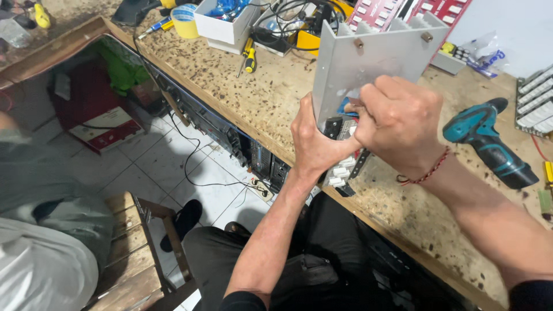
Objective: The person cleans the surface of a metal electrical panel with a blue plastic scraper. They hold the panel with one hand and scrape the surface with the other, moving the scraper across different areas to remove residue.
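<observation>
A grey finned aluminium heat sink (368,57) stands upright over the wooden workbench edge, with a circuit board (343,168) of white components fixed under it. My left hand (314,144) grips the heat sink's lower left edge. My right hand (397,121) is closed against its lower face, next to the board; what its fingertips hold is hidden.
A teal cordless drill (489,144) lies on the workbench (271,92) to the right. A white box (224,23), a yellow tape roll (185,20), a yellow-handled screwdriver (249,56) and cables sit at the back. A wooden stool (135,259) and another person's clothing (40,230) are at the lower left.
</observation>
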